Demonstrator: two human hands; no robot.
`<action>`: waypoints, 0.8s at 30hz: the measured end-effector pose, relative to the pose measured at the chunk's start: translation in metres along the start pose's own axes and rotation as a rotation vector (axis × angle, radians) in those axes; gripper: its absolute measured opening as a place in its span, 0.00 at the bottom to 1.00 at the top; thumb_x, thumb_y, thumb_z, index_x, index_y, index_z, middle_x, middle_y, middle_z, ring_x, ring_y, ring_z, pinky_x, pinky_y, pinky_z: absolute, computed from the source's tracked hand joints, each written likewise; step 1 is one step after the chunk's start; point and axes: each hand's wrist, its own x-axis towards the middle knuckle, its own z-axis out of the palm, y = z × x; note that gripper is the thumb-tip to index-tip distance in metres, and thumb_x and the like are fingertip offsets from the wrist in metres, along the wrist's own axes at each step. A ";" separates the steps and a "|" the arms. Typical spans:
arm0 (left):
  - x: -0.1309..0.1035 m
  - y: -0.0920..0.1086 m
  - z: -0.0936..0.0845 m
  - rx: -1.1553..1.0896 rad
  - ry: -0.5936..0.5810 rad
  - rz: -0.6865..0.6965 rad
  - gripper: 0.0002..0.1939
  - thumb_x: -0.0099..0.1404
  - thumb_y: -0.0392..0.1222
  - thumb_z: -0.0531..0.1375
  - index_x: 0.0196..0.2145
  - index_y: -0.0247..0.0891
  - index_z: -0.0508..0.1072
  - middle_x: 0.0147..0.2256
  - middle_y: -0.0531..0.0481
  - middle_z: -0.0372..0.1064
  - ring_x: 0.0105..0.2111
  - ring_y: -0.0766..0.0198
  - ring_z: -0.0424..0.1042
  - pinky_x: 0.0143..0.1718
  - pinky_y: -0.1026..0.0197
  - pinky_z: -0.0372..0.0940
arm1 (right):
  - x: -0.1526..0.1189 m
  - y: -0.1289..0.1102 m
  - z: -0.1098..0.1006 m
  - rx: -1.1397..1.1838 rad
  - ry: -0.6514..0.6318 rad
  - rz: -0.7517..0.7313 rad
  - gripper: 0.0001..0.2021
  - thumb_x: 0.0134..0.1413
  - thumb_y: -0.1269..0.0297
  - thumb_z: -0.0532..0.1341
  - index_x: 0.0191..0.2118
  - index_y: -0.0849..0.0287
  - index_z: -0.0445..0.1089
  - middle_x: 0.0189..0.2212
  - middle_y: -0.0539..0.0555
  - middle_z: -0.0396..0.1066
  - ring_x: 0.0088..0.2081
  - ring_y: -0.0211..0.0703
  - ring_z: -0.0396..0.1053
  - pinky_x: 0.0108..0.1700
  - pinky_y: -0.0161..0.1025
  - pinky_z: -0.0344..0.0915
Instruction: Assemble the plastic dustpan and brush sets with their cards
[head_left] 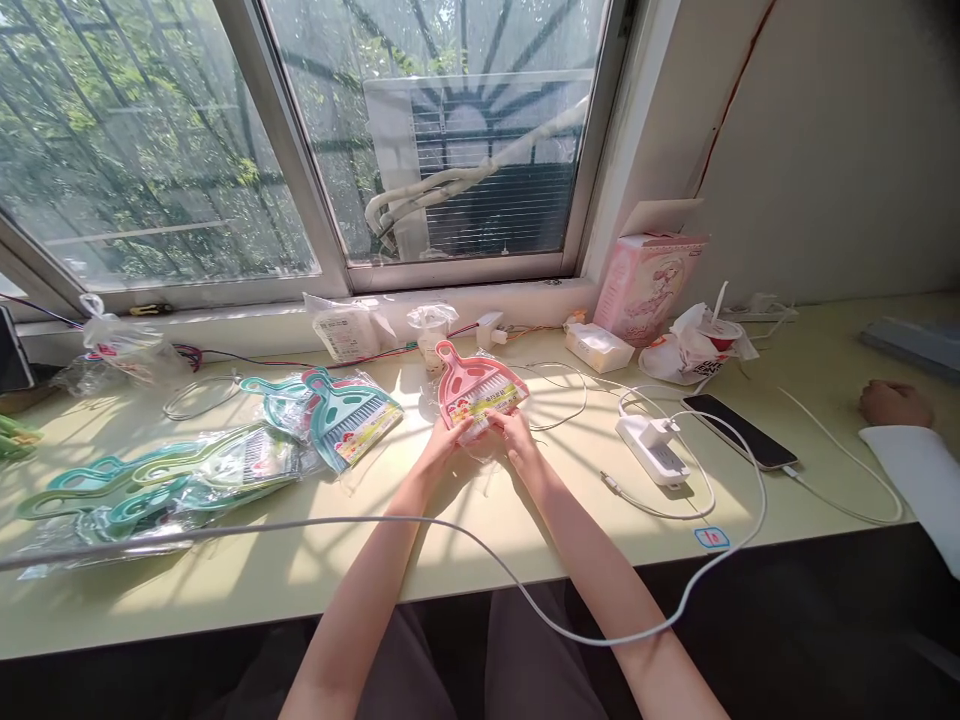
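A pink mini dustpan and brush set (471,372) in a clear plastic bag is tilted up just above the table, its handle pointing away from me. My left hand (448,438) grips its lower left corner, and my right hand (515,430) grips the lower right edge, thumbs on the printed label. To the left lies a bagged teal dustpan set (337,415) with a similar label. Farther left, several more green and teal sets (172,480) in clear bags are piled together, overlapping.
A white cable crosses low in front of my forearms. Right of my hands are a power strip (652,450) and a phone (739,430) on a cable. A pink box (649,285), tissue pack (598,346) and takeaway cup (716,335) stand behind. Another person's hand (896,404) rests far right.
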 end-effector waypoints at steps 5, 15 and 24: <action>0.006 -0.004 -0.009 0.031 0.048 -0.079 0.32 0.56 0.46 0.85 0.57 0.41 0.88 0.53 0.36 0.89 0.63 0.23 0.82 0.63 0.27 0.76 | 0.002 0.000 0.000 0.016 0.014 0.043 0.12 0.46 0.69 0.79 0.34 0.49 0.79 0.36 0.53 0.86 0.54 0.63 0.85 0.63 0.59 0.79; 0.014 -0.008 -0.018 0.038 0.062 -0.075 0.32 0.52 0.44 0.86 0.55 0.40 0.88 0.51 0.37 0.89 0.62 0.24 0.82 0.61 0.30 0.77 | 0.008 0.008 -0.004 0.015 0.012 0.051 0.13 0.47 0.62 0.80 0.34 0.47 0.77 0.32 0.51 0.83 0.52 0.62 0.85 0.58 0.57 0.81; 0.012 -0.008 -0.013 0.036 0.051 -0.036 0.36 0.51 0.44 0.87 0.57 0.38 0.87 0.53 0.34 0.88 0.66 0.19 0.78 0.67 0.22 0.71 | 0.011 0.014 -0.007 0.023 0.036 0.011 0.16 0.46 0.56 0.81 0.38 0.47 0.78 0.37 0.53 0.86 0.50 0.60 0.85 0.55 0.53 0.82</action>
